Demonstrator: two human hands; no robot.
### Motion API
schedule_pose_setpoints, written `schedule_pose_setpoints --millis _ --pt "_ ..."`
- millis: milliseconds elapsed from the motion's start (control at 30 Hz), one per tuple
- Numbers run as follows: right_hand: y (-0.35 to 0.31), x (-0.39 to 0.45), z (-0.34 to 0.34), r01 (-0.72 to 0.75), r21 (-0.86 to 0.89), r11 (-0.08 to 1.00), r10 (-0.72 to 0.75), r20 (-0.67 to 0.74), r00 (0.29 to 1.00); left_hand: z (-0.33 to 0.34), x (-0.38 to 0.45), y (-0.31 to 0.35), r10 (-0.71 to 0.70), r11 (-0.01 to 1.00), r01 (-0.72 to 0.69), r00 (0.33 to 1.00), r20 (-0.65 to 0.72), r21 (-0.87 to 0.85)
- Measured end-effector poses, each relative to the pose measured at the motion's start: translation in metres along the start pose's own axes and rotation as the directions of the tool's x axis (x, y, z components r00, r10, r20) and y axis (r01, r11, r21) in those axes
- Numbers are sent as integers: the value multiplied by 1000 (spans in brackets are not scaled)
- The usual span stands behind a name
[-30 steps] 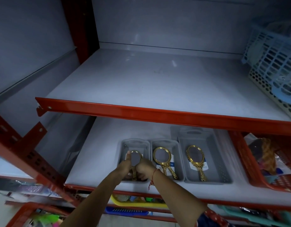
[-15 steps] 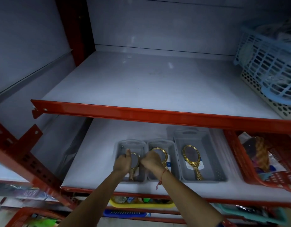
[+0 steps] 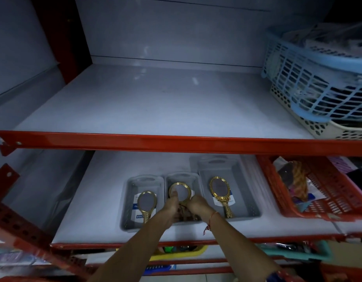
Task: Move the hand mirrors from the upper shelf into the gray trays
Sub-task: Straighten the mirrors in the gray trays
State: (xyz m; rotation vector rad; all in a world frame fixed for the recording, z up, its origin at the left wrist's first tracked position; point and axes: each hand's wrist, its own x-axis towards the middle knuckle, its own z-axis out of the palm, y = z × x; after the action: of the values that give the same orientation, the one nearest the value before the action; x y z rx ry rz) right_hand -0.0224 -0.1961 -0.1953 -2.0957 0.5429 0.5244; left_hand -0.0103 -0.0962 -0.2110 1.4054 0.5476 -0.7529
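This looks like a small shop or its stockroom: red steel racking (image 3: 176,143) with white boards, and goods sorted into plastic baskets, a blue basket (image 3: 310,78), a red basket (image 3: 326,200) of packaged items and a yellow tray (image 3: 176,255) below. Gold hand mirrors (image 3: 219,193) lie on printed backing cards in gray trays (image 3: 251,208)

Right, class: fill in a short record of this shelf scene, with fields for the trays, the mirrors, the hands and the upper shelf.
trays: three gray trays side by side on the lower shelf
left tray: small gold mirror lying flat
middle tray: round gold mirror, both hands on it
right tray: ornate oval mirror lying flat
left hand: thumb on the round mirror's face
right hand: at the mirror's rim
upper shelf: no mirrors; blue basket at right
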Motion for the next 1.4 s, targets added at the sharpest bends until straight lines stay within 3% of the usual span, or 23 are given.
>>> schedule_pose_setpoints --millis 233,467,633,900,1133,1200,1300,1400 --pt "2 8 -1 23 158 987 -37 83 996 4 6 1 13 1000 -13 1000 -21 17" --pt "0 5 -3 -53 114 992 44 83 996 7 7 0 -7 998 8 1000 -15 62" --pt "3 9 3 -52 108 993 43 83 996 7 9 -3 35 980 -29 999 -25 195" --pt "5 9 6 -109 214 971 86 115 990 10 2 -2 80 981 -75 996 -24 177" --pt "7 7 1 -78 131 988 62 124 990 12 3 0 84 971 -72 995 -46 230" --pt "5 5 -9 -63 105 992 53 95 994 16 4 2 170 945 -132 980 -103 300" --pt "8 17 -31 -5 119 993 13 -65 998 25 5 8 359 869 -254 914 -188 425" --pt "18 27 -60 27 275 961 35 -218 975 44 3 17 449 859 -376 879 -159 348"
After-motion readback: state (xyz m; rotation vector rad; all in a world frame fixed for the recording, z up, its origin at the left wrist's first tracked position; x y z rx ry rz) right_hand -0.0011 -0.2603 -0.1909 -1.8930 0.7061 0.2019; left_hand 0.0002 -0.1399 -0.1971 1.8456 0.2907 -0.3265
